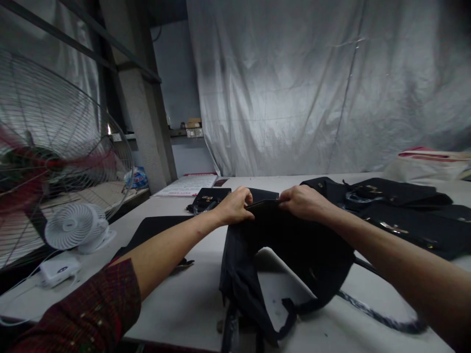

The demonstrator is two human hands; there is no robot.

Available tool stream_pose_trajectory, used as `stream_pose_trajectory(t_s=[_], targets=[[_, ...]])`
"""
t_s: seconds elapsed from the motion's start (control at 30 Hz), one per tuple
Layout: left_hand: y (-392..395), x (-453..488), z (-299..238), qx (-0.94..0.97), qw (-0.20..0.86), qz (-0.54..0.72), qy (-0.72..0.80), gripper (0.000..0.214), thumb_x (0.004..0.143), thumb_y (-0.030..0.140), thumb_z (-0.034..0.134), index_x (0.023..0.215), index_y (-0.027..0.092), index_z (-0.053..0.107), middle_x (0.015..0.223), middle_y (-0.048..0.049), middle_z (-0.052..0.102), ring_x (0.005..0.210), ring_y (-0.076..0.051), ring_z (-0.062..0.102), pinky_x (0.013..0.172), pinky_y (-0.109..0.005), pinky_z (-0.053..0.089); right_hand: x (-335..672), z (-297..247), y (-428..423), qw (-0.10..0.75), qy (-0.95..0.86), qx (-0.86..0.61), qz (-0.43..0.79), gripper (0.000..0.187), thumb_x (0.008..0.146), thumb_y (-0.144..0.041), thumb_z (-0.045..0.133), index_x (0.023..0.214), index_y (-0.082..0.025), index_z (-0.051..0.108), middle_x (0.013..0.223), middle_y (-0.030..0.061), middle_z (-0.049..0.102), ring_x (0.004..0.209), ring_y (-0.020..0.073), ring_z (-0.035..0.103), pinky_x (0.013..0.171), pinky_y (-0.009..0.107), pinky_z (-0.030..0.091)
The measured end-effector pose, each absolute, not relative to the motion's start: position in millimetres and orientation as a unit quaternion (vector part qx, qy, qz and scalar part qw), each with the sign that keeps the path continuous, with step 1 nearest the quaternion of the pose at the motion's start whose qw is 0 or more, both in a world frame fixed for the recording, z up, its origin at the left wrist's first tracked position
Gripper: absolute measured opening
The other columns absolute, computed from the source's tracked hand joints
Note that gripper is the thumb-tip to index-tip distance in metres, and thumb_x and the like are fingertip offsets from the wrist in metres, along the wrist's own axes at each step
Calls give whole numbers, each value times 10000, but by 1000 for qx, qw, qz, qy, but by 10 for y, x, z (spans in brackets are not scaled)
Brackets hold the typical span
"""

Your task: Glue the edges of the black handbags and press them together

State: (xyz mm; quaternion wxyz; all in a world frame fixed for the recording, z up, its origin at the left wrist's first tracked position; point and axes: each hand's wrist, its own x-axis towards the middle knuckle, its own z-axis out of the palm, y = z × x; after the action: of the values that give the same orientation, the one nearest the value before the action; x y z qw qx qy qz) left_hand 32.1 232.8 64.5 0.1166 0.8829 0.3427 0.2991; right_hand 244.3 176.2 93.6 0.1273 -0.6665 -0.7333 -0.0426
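A black bag [239,264] stands on the white table in front of me, its mouth spread toward me and a pale inside or board showing through the gap. My left hand [237,205] pinches the far upper edge of the bag, thumb below and fingers above. A short way to the right, my right hand [301,201] grips the same edge between thumb and fingers. One dark handle [382,316], wrapped in clear film, loops out over the table on the right. The bag's lower back is hidden behind its own front.
More black bags [401,215] with gold-coloured clasps lie at the right. Another black bag [211,198] and a flat black piece [158,228] lie behind my left arm. A small white fan [75,225], a white box [59,268] with a cable and a large caged fan [47,162] stand left.
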Motion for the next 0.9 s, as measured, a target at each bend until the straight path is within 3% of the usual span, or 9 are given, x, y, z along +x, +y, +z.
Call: stream_pose_trajectory(t_s=[0.17,0.4,0.6,0.77,0.9], targets=[[2306,302,651,900,93,293,308,401,606,227,832,879,169,543,935,2,540,724,-122,553,664,-254,483,2518,914,1675,133,-729,-671,-33,216,826,-303,567,930,-245,747,830,51,700,831,205,620,681,265,404],[2232,282,705,941,-39,247,229,194,767,235,732,927,198,629,984,-5,594,895,-158,576,814,-262,457,2470,900,1620,141,-723,-676,-25,236,824,-329,566,965,-274,747,863,46,704,820,217,629,657,276,401],[2239,306,704,935,-26,262,239,124,799,288,708,821,178,656,881,2,632,819,-145,591,766,-246,446,2457,889,1596,143,-723,-675,-32,235,825,-335,554,954,-273,741,860,46,696,815,221,618,638,280,384],[2250,351,713,920,15,297,254,128,766,232,732,705,156,649,903,-5,661,809,-134,599,777,-240,444,2459,892,1589,149,-731,-666,-27,206,826,-332,553,891,-271,738,784,22,677,750,185,602,608,259,365],[2246,379,722,908,41,308,282,105,759,196,717,696,145,650,787,-6,657,741,-128,588,727,-238,438,2483,881,1582,155,-734,-661,-20,195,824,-322,554,875,-270,735,759,11,672,728,169,595,601,248,358]])
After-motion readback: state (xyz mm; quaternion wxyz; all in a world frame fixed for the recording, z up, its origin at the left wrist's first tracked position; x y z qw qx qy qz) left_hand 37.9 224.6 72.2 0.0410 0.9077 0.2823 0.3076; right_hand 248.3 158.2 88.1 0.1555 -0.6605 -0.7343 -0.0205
